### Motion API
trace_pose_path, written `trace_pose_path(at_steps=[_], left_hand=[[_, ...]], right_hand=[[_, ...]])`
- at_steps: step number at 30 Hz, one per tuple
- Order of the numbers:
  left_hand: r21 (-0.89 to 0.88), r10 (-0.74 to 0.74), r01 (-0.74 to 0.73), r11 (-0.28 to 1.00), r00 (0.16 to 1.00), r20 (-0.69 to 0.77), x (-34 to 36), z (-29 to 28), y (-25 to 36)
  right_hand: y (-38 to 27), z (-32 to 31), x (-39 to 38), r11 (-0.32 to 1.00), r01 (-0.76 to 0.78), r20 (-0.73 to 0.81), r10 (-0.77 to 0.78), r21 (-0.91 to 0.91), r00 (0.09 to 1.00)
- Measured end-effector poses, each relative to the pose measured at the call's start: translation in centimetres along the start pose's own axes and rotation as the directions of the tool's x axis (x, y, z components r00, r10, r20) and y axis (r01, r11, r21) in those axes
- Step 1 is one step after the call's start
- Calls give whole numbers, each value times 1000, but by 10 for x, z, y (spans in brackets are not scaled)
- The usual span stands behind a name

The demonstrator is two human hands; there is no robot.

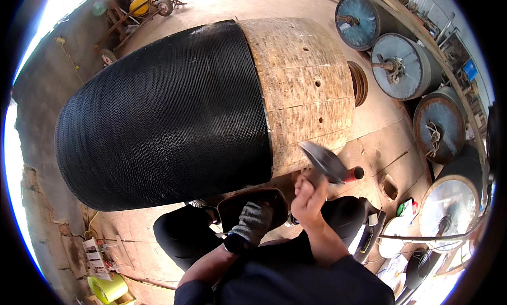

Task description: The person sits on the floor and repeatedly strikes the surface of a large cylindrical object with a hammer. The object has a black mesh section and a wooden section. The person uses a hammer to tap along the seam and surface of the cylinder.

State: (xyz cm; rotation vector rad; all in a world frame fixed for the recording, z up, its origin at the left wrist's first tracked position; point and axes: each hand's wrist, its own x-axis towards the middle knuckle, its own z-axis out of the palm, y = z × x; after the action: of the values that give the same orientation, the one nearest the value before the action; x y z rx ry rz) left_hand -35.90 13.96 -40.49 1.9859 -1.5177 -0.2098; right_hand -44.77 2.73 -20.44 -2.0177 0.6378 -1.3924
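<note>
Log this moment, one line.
right hand: grips hammer, blurred | left hand: grey-gloved, at dark tray, grip unclear | drum: black ribbed cover on left part, pale surface bare on right

Metal-ended drums point(411, 72) line the right side; a yellow-green cylinder point(109, 288) sits at lower left.

The big drum point(174, 112) walls off the way ahead of me. My knees point(182, 228) hem in my left hand point(254, 220) from either side. Rightward past the hammer point(325, 162) in my right hand point(310, 199), open floor point(377, 151) runs between drum and rollers point(411, 70).
</note>
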Motion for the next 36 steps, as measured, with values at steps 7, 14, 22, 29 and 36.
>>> trace_pose_path(at_steps=[7,14,22,29,36], left_hand=[[-216,102,-100,971,995,-3,-15,-16,-1],[-214,-40,200,956,812,582,-9,-21,0],[-358,44,35,933,977,211,-8,-26,16],[-172,103,-130,977,982,-158,30,-145,74],[166,343,-301,939,789,-510,92,-237,58]], right_hand=[[-3,9,11,966,-32,98,58,-255,993],[0,15,9,927,-39,182,114,-374,977],[-7,17,15,896,34,160,42,-443,986],[-6,-1,14,949,304,-76,-310,-78,948],[-14,-1,-1,978,-22,-7,21,-206,1000]])
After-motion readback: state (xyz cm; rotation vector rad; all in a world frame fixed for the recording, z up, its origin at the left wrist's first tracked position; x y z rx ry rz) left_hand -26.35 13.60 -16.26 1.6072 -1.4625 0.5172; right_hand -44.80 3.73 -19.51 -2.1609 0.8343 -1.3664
